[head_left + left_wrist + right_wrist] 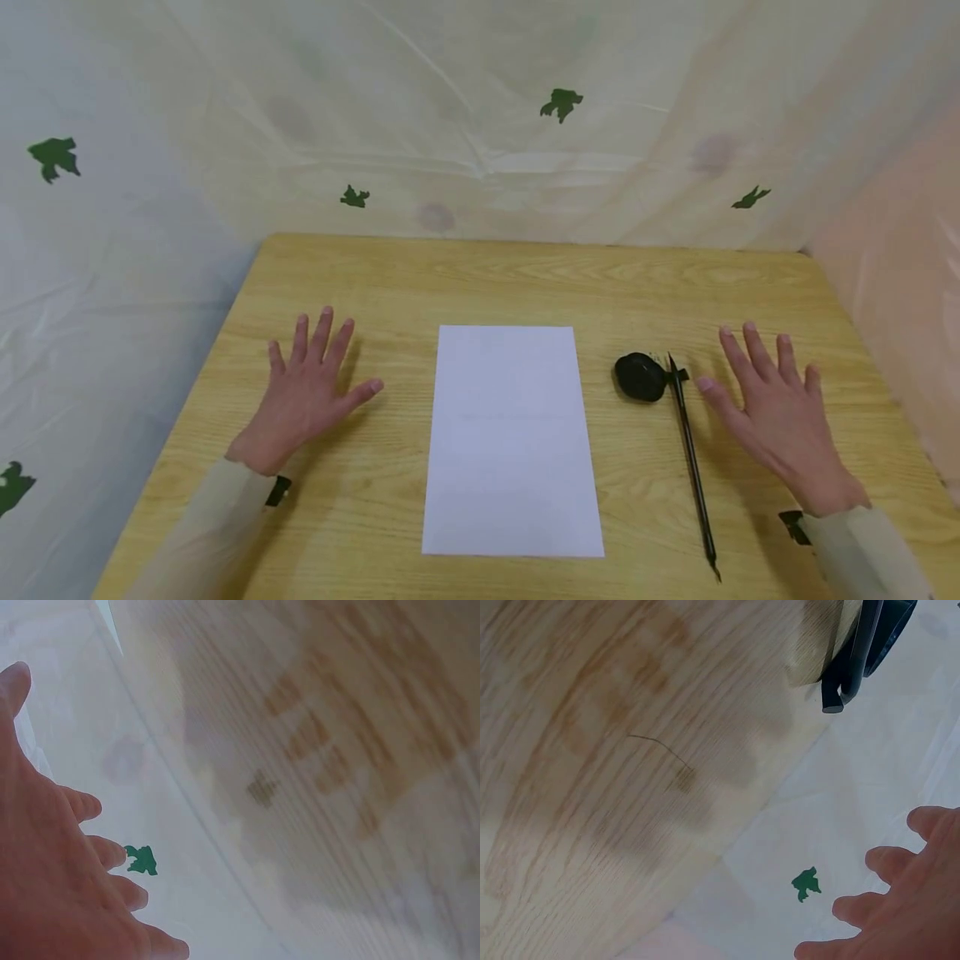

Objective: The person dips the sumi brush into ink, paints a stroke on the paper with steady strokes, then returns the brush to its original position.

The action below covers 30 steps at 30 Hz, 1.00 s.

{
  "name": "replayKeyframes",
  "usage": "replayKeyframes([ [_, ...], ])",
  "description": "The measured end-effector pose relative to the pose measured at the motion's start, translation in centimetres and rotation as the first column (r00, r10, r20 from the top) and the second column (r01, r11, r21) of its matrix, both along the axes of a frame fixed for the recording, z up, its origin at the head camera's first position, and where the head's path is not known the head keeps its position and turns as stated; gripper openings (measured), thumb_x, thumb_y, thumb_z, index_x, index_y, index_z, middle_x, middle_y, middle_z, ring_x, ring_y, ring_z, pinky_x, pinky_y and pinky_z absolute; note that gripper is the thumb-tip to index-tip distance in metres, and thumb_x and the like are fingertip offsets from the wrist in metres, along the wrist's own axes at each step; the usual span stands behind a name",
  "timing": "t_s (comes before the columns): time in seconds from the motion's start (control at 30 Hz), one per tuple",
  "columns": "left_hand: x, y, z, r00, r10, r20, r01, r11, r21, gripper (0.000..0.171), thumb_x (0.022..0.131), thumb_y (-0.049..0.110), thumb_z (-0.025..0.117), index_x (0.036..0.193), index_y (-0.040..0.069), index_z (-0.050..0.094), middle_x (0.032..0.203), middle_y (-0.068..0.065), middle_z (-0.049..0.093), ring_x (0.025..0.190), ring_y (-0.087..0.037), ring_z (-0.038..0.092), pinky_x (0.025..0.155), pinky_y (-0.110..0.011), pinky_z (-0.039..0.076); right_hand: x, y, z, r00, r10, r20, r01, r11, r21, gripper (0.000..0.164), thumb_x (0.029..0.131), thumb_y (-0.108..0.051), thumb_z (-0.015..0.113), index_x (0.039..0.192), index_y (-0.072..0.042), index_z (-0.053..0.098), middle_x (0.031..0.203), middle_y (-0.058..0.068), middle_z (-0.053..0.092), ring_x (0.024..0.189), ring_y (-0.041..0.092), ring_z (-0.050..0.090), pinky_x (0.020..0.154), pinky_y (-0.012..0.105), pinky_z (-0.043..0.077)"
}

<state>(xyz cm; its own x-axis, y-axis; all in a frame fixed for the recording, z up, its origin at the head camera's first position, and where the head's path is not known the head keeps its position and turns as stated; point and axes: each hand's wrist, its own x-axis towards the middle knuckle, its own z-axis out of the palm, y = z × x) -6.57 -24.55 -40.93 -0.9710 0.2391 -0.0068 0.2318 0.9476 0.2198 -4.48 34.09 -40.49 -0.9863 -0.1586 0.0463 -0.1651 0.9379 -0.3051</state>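
Note:
My left hand [303, 400] is held palm down over the left part of the table, fingers spread, holding nothing. On the right side my right hand [783, 425] is spread in the same way and also holds nothing. A blank white sheet of paper [512, 442] lies between them. Right of the sheet sits a small rounded black dish [640, 377], probably for ink. A slim black writing brush [693, 467] leans its upper end on the dish's short side piece, pointed tip away from me. The right thumb is nearest the brush, apart from it. In the right wrist view the brush [864, 649] shows at top right.
The wood-grain table [360, 283] has rounded far corners. Pale sheeting [480, 158] hangs behind it and at both sides, with green bird-shaped cutouts [562, 104] on it. Dark tabs [278, 491] show at both sleeve cuffs.

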Motion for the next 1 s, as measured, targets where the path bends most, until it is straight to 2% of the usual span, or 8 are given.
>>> replayKeyframes([
  [0.3, 0.2, 0.3, 0.2, 1.000, -0.008, -0.005, 0.008, 1.000, 0.004, 0.100, 0.097, 0.061, 0.061, 0.166, 0.005, 0.016, 0.172, -0.022, -0.004, 0.155, -0.051, -0.006, 0.109, -0.084, 0.002, 0.3, 0.1, 0.1, 1.000, -0.001, 0.006, 0.001, 1.000, -0.005, 0.076, 0.108, -0.048, 0.047, 0.168, -0.020, 0.009, 0.172, 0.014, -0.001, 0.154, 0.048, -0.014, 0.111, 0.078, -0.013],
  [0.5, 0.6, 1.1, 0.5, 1.000, -0.026, 0.017, 0.026, 1.000, 0.014, 0.100, 0.097, 0.061, 0.061, 0.166, 0.005, 0.015, 0.172, -0.020, -0.004, 0.156, -0.049, -0.007, 0.110, -0.082, 0.002, 0.4, 0.1, 0.1, 1.000, 0.011, 0.008, -0.011, 1.000, 0.004, 0.076, 0.109, -0.047, 0.046, 0.168, -0.020, 0.007, 0.172, 0.013, -0.002, 0.154, 0.047, -0.015, 0.112, 0.076, -0.013],
  [0.77, 0.9, 2.5, 1.0, 0.995, -0.096, 0.030, 0.096, 0.995, 0.003, 0.100, 0.096, 0.061, 0.062, 0.166, 0.007, 0.015, 0.173, -0.017, 0.000, 0.157, -0.044, -0.002, 0.112, -0.081, 0.005, 0.8, -0.3, 0.2, 1.000, 0.024, 0.013, -0.024, 1.000, -0.009, 0.076, 0.109, -0.045, 0.045, 0.168, -0.018, 0.006, 0.172, 0.015, -0.002, 0.154, 0.045, -0.015, 0.113, 0.075, -0.013],
  [1.0, 1.2, 3.7, 0.8, 0.983, -0.183, 0.029, 0.184, 0.983, -0.006, 0.101, 0.094, 0.063, 0.063, 0.166, 0.008, 0.020, 0.174, -0.014, 0.004, 0.158, -0.043, 0.005, 0.114, -0.078, 0.009, 1.2, -0.9, 0.2, 0.999, 0.043, -0.009, -0.043, 0.999, -0.012, 0.074, 0.110, -0.043, 0.045, 0.168, -0.015, 0.009, 0.172, 0.018, 0.003, 0.154, 0.049, -0.008, 0.114, 0.076, -0.007],
])
